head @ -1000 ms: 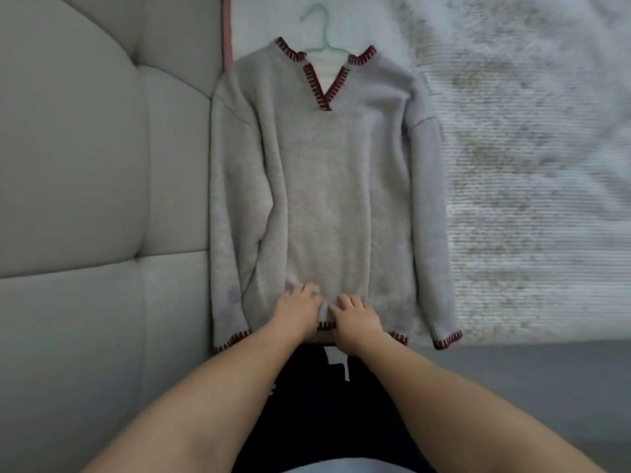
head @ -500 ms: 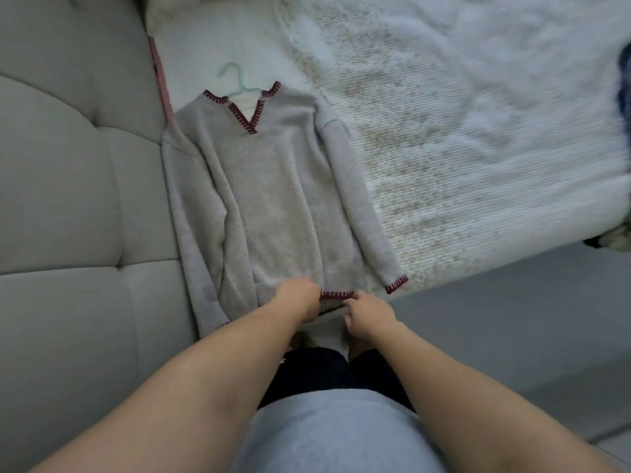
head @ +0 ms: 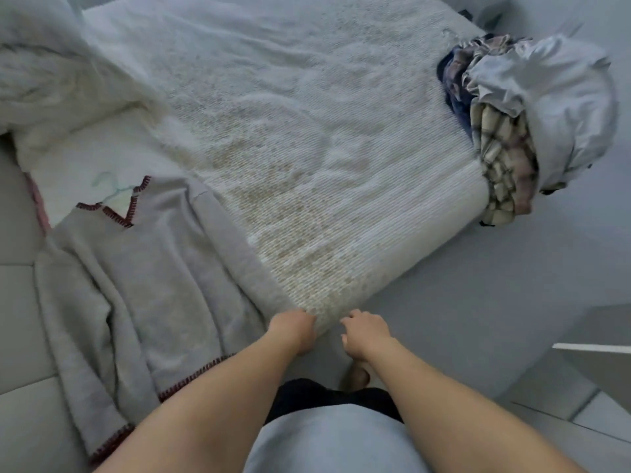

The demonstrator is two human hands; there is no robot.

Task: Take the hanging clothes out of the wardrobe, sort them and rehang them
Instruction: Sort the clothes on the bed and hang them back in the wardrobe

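Note:
A grey V-neck sweater (head: 153, 268) with dark red stitching lies flat on the bed's near left corner, on a pale green hanger (head: 109, 186) whose hook shows above the collar. My left hand (head: 292, 331) sits at the end of the sweater's sleeve on the bed edge and covers the cuff; its fingers curl downward, and a grip on the cuff cannot be made out. My right hand (head: 365, 337) hovers beside it, just off the bed edge, with loosely curled fingers and nothing in it.
A heap of mixed clothes (head: 512, 114), with grey, plaid and dark pieces, hangs over the far right corner of the white textured bed (head: 307, 131). A rumpled white duvet (head: 51, 80) lies at the top left, a padded headboard (head: 17, 336) on the left, grey floor (head: 478, 302) on the right.
The view has swung right, bringing the clothes heap into sight. Both hands have left the sweater's hem and moved right, the left one to the sleeve's cuff.

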